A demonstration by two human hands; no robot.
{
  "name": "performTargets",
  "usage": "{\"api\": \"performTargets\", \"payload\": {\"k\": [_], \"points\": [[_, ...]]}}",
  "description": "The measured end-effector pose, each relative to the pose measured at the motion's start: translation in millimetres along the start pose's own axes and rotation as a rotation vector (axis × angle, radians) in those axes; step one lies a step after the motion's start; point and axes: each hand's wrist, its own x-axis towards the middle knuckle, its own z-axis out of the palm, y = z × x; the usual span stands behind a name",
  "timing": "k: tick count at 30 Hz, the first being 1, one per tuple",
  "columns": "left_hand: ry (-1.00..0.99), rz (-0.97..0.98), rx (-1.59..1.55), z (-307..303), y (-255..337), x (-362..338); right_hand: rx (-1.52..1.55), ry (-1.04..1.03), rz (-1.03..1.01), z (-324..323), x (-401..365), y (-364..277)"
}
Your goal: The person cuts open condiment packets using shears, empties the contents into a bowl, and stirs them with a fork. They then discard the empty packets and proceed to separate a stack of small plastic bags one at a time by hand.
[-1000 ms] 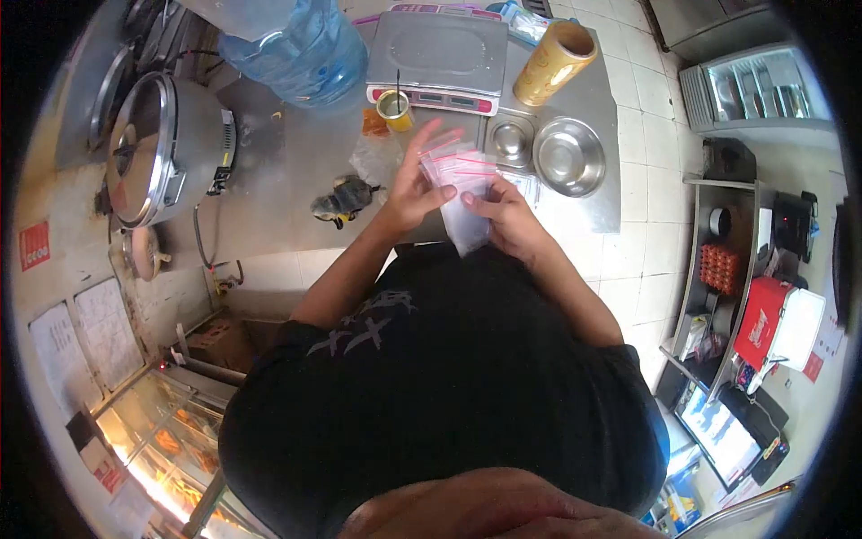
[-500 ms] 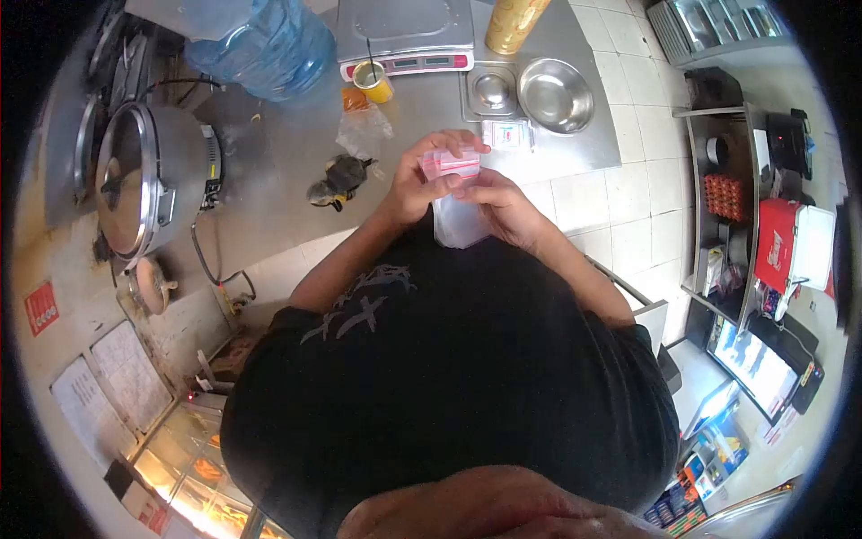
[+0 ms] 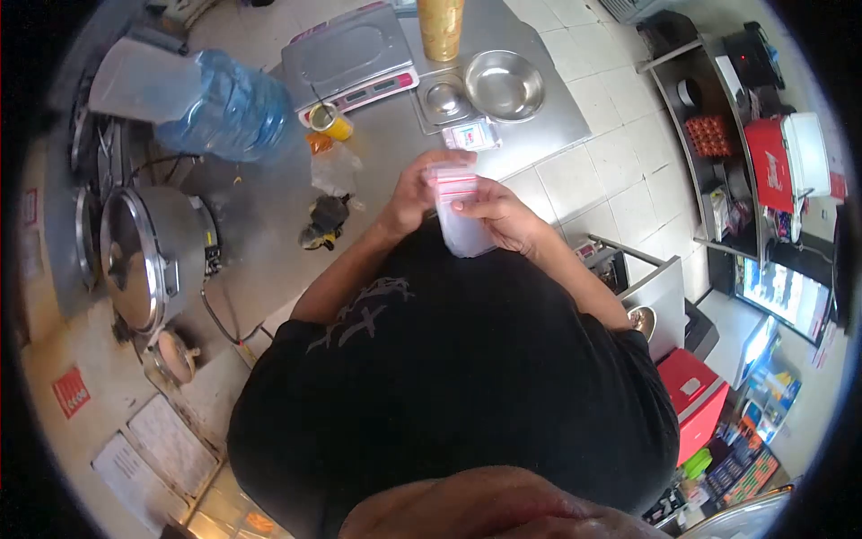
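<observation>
A clear zip-lock bag (image 3: 467, 230) with a red stripe across its top hangs in front of my chest, possibly one of a stack. My right hand (image 3: 505, 216) pinches it from the right, its thumb lying on the front face. My left hand (image 3: 415, 196) closes on the bag's upper left edge, its fingers curled behind the striped top. Just beyond the hands, a small white packet (image 3: 471, 135) with blue and red print rests on the steel counter (image 3: 256, 211). Left of my left wrist lies a dark bundle with yellow parts (image 3: 325, 222).
A digital scale (image 3: 350, 49) stands at the back beside a yellow can (image 3: 330, 122) with a straw. Steel bowl (image 3: 505, 85) and patterned yellow cylinder (image 3: 440, 29) sit to the right. A big lidded pot (image 3: 135, 260) and blue water jug (image 3: 224, 108) occupy the left.
The view has turned, shifting the counter items left and tilting them. My right hand has lowered slightly along the bag, and more of the bag's front shows.
</observation>
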Motion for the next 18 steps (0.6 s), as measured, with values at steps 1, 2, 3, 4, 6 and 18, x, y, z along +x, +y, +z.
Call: {"api": "performTargets", "payload": {"k": [1, 2, 3, 4, 6, 18], "points": [[0.086, 0.023, -0.109, -1.1, -14.2, 9.2, 0.008, 0.007, -0.018, -4.4, -5.4, -5.3], [0.172, 0.043, -0.217, -7.1, -30.7, 18.5, -0.016, 0.083, -0.13, -8.7, -12.2, -12.6], [0.084, -0.029, 0.143, -30.9, -54.3, 28.9, -0.039, 0.163, -0.238, -12.4, -20.3, -18.1], [0.067, -0.036, 0.141, -44.4, -82.4, 38.4, -0.029, 0.172, -0.251, -15.8, -30.2, -22.7], [0.08, -0.145, 1.326, -60.9, -140.4, 52.3, -0.158, 0.163, -0.367, -18.8, -51.8, -25.2], [-0.026, -0.2, 1.663, -62.8, -232.6, 96.1, 0.121, 0.237, -0.356, -58.1, -91.8, -31.0]]}}
